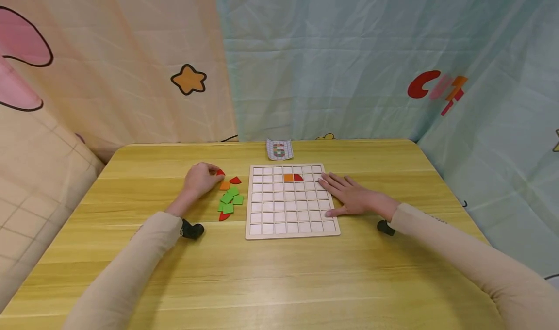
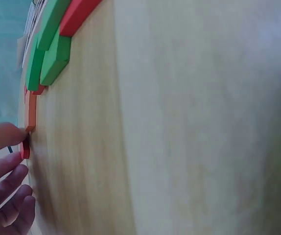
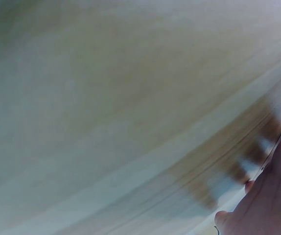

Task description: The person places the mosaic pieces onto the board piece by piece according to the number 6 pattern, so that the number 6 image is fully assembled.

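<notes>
At the left of the table, my left hand (image 1: 201, 178) pinches a red quarter-circle tile (image 2: 25, 148) between thumb and fingertips, low at the tabletop. Beside it lie a loose orange square tile (image 1: 224, 186), another red quarter-circle tile (image 1: 235, 180) and several green square tiles (image 1: 228, 198). A further red tile (image 1: 224, 217) is partly covered by a green one. My right hand (image 1: 351, 195) rests with spread, straight fingers on the right edge of the gridded board (image 1: 279, 206). Side by side in its upper rows sit an orange square (image 1: 288, 177) and a red quarter-circle (image 1: 298, 177).
Behind the board, a small creased card (image 1: 279, 150) with a coloured pattern on a grid lies near the table's back edge. Printed curtains (image 1: 305, 77) hang behind the wooden table (image 1: 279, 281) and at its sides.
</notes>
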Motion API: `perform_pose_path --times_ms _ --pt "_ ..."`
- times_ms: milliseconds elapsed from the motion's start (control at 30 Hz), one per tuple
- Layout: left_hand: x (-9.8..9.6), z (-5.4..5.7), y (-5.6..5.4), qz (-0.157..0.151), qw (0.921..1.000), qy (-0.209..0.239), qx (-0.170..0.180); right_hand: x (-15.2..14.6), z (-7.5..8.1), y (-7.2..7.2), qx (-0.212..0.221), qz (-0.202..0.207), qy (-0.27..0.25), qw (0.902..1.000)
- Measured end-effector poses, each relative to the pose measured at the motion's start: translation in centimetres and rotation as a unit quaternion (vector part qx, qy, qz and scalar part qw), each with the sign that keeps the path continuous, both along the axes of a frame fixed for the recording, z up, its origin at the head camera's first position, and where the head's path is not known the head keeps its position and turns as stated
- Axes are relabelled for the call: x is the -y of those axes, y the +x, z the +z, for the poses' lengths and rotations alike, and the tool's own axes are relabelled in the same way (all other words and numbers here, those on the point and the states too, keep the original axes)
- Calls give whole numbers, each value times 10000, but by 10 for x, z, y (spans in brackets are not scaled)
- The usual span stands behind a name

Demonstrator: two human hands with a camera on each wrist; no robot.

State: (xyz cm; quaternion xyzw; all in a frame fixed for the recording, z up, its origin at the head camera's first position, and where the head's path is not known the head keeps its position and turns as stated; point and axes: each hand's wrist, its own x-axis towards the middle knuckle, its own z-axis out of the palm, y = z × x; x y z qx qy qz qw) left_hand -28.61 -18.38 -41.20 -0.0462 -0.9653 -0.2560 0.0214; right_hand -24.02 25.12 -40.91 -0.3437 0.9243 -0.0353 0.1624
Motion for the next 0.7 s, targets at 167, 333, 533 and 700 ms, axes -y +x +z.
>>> perform_pose_path --times_ms 167,333,533,700 --pt "-1 0 0 -76 9997 -148 -160 1 1 1 0 7 -26 10000" --pt "-2 0 0 -85 9990 -290 -323 0 0 1 -31 19 3 10000" --pt "-8 4 1 -205 9978 -290 -564 0 -3 0 -32 -4 44 10000" --pt "-19 8 3 -433 9960 -310 -716 1 -1 1 -58 -7 38 10000"
